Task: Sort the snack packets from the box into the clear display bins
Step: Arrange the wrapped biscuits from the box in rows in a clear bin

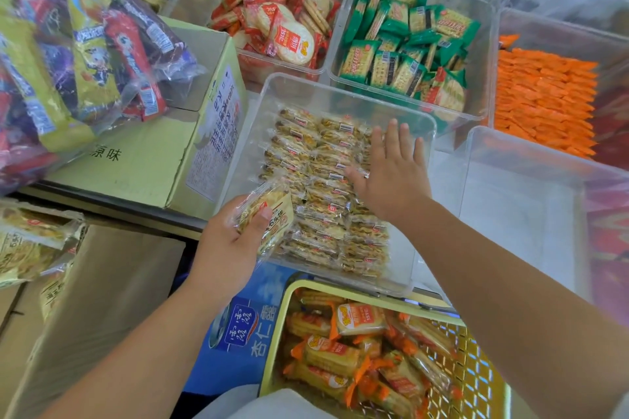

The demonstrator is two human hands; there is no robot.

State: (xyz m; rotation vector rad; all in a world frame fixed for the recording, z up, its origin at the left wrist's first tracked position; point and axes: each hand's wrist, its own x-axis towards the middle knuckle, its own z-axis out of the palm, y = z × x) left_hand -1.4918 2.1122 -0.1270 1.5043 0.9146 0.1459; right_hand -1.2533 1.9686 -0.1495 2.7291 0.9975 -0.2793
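A clear display bin [347,92] in the middle holds neat rows of clear-wrapped biscuit packets [306,160]. My right hand [391,173] lies flat and open on top of those rows, fingers spread toward the bin's far right corner. My left hand [231,241] is at the bin's near left edge, shut on a small stack of the same biscuit packets [272,214]. At the far left an opened cardboard box [102,282] has a bag of similar packets [30,241] on its rim.
Behind stand bins of red cracker packets [282,20], green cracker packets [408,44] and orange packets [541,99]. An empty clear bin [531,214] is at right. A yellow basket [476,350] of orange-wrapped snacks sits near me. A green carton [153,160] carries a bag of mixed snacks [78,61].
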